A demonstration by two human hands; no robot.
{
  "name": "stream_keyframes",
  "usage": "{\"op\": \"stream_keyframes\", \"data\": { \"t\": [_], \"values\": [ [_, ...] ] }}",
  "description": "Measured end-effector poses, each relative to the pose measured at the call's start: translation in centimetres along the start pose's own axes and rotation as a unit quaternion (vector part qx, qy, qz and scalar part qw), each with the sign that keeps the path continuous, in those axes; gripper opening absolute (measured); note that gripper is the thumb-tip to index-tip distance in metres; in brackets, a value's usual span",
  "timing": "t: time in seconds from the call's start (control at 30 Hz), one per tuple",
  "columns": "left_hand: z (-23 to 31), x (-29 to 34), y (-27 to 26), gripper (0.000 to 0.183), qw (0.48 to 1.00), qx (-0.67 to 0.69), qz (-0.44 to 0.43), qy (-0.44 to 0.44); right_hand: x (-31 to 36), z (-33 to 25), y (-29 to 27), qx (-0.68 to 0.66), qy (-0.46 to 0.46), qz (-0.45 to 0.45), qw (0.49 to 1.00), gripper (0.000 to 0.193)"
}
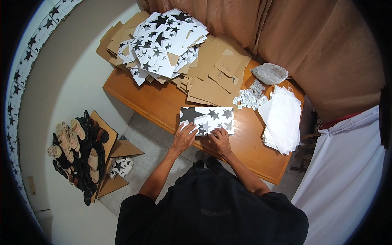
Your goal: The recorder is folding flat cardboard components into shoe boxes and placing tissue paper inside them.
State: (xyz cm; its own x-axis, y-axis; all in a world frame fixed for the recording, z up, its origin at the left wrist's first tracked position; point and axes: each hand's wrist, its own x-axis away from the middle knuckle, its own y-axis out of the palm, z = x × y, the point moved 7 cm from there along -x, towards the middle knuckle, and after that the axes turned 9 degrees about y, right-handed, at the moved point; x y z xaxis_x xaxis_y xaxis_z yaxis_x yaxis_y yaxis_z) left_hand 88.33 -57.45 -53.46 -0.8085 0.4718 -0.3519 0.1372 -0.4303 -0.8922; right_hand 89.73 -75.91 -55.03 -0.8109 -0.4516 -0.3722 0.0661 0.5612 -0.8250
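Observation:
A flat white cardboard box with black and grey stars lies at the near edge of the wooden table. My left hand grips its near left part, fingertips over the top edge. Along the same near side, my right hand holds the box with bent fingers pressed at the edge. The thumbs and the underside of the box are mostly hidden. Just beyond the box, flat brown cardboard pieces lie stacked.
A heap of star-printed card sheets covers the table's far left. Small white packets, a clear plastic bag and white paper sheets lie right on the table. A shoe rack with several shoes stands left.

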Motion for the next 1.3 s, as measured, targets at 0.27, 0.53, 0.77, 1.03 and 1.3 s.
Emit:
{"op": "stream_keyframes", "data": {
  "t": [0.27,0.53,0.77,1.03,1.3],
  "values": [
    [1.0,-0.8,0.7,0.029,0.998,0.041,0.002,0.045,0.1,0.1,0.3,0.008,-0.001,0.004,1.0,0.03],
    [1.8,-0.4,1.0,0.025,0.998,0.027,0.051,0.027,0.3,-0.6,0.3,0.023,-0.016,0.005,1.0,0.033],
    [1.4,-0.4,0.9,0.028,0.999,0.025,0.037,0.019,0.5,-0.9,0.1,0.027,-0.029,0.004,0.999,0.031],
    [1.0,-2.5,-0.3,0.033,0.992,-0.004,0.02,0.126,0.6,-0.8,0.0,0.003,-0.008,0.003,1.0,0.027],
    [0.1,-3.3,2.2,0.033,0.979,0.035,-0.16,0.125,0.8,-0.5,0.3,0.0,-0.004,0.001,1.0,0.031]
  ]
}}
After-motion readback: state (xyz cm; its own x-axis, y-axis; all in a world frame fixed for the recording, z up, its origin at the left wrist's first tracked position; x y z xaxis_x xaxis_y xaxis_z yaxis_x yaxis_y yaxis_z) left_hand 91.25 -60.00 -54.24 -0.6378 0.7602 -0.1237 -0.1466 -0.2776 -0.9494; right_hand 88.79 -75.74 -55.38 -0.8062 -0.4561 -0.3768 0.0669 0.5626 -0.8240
